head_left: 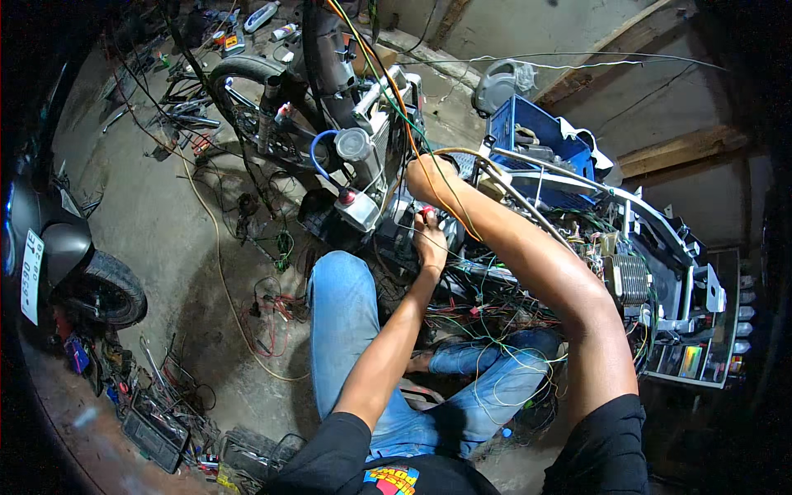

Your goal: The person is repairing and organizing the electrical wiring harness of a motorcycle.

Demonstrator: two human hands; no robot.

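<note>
A partly stripped motorcycle point(388, 165) stands before me, its frame and wiring bare. My right hand point(431, 178) is closed like a fist at the middle of the frame, beside orange, yellow and green wires point(403, 107). Whatever is inside its fingers is hidden. Just below it, my left hand point(430, 244) has its fingers curled at a small red part point(426, 214) on the engine area. To the left of both hands sit a clear round reservoir point(353, 144), a blue hose point(318, 151) and a whitish container with a red cap point(356, 213).
Loose wires point(487, 330) spread over my legs and the floor. A blue crate point(553, 144) stands behind the bare metal frame point(635, 202). At left is another vehicle's wheel point(99, 289). Tools and scrap parts point(157, 429) lie lower left; bottles point(262, 16) stand at the back.
</note>
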